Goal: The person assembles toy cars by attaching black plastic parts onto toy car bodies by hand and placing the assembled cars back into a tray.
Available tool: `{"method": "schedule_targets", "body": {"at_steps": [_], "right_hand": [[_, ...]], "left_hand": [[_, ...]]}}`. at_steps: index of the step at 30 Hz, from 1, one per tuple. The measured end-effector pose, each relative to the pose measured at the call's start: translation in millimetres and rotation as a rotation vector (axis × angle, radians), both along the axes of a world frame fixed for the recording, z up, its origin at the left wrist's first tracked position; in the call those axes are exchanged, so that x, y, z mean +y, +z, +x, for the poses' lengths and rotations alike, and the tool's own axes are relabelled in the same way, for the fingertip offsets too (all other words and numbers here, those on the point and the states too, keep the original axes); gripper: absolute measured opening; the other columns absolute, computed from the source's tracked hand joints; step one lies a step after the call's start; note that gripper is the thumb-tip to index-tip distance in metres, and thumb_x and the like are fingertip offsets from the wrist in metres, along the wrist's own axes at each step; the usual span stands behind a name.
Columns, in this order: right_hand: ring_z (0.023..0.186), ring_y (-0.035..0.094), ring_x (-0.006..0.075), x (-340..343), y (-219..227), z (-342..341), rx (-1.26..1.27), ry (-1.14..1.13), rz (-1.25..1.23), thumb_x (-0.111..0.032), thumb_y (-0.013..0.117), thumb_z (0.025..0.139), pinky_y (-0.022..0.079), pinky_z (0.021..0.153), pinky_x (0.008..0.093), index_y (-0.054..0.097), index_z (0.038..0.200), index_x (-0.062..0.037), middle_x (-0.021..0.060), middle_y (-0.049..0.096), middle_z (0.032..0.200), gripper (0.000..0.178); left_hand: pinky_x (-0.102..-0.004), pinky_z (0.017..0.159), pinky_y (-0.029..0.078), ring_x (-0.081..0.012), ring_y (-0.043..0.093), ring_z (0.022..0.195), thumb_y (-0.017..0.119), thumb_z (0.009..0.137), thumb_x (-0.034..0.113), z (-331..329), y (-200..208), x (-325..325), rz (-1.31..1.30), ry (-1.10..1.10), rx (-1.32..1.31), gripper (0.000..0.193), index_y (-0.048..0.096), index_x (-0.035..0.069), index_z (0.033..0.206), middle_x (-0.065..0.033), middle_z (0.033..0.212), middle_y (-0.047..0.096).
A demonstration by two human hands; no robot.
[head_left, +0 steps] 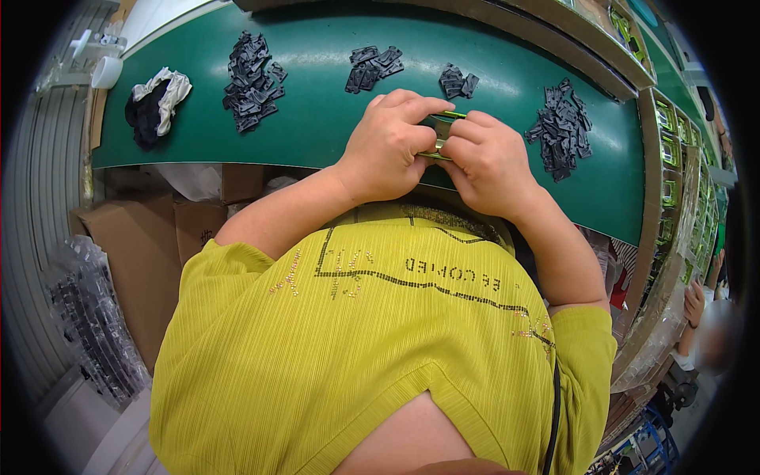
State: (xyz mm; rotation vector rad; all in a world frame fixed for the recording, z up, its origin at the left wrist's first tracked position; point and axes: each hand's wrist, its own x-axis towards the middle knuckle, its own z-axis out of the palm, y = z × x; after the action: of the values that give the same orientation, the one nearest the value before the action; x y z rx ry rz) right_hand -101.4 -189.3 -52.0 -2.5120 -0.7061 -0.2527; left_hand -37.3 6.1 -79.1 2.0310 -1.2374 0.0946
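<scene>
A small green-rimmed frame (453, 115) is held between my two hands, above the near edge of the green work table (317, 134). My left hand (386, 149) is closed on its left end, with the index finger stretched along the far rim. On the right end, my right hand (491, 162) grips it with bent fingers. My fingers hide much of the frame. Just beyond it lies a small pile of black plastic pieces (457, 81). Larger heaps of similar pieces lie to the left (252, 87), in the middle (372, 70) and to the right (560, 131).
A crumpled black and white cloth bundle (158, 107) lies at the table's left end. Cardboard trays with green frames (669, 150) line the right side. Below the table at left stand cardboard boxes (131, 253) and bagged black parts (91, 317). Another person's hand (693, 305) shows at far right.
</scene>
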Motion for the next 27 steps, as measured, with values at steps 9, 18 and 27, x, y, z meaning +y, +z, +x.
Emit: {"method": "schedule_targets", "body": {"at_steps": [9, 18, 27], "right_hand": [[0.086, 0.058, 0.0334, -9.2, 5.8, 3.4, 0.052, 0.021, -0.02, -0.006, 0.07, 0.074, 0.05, 0.075, 0.0424, 0.063, 0.083, -0.0036, 0.0122, 0.061, 0.085, 0.012], [0.078, 0.058, 0.0297, -34.2, 32.5, 10.1, 0.282, 0.051, 0.316, -0.007, 0.072, 0.08, 0.047, 0.071, 0.0378, 0.062, 0.091, 0.0003, 0.0125, 0.06, 0.083, 0.016], [0.081, 0.063, 0.0166, -19.6, 30.0, -1.0, 0.312, -0.132, 0.625, -0.007, 0.077, 0.08, 0.051, 0.073, 0.0288, 0.066, 0.101, -0.0009, 0.0062, 0.065, 0.089, 0.024]], "left_hand": [[-0.0439, 0.097, 0.043, -0.0324, 0.057, 0.111, 0.08, 0.067, 0.007, -0.3, 15.7, -4.1, 0.069, 0.061, 0.044, 0.015, 0.069, 0.006, 0.078, -0.0107, 0.128, 0.064], [-0.039, 0.103, 0.037, -0.0254, 0.053, 0.119, 0.081, 0.073, 0.02, 24.5, 43.3, -0.9, 0.006, -0.188, 0.656, 0.026, 0.072, 0.002, 0.089, -0.0119, 0.124, 0.062], [-0.0257, 0.065, 0.056, -0.0135, 0.068, 0.072, 0.064, 0.095, 0.008, 19.9, 42.4, 3.9, -0.34, -0.236, 1.112, 0.036, 0.055, 0.002, 0.129, -0.006, 0.085, 0.064]]}}
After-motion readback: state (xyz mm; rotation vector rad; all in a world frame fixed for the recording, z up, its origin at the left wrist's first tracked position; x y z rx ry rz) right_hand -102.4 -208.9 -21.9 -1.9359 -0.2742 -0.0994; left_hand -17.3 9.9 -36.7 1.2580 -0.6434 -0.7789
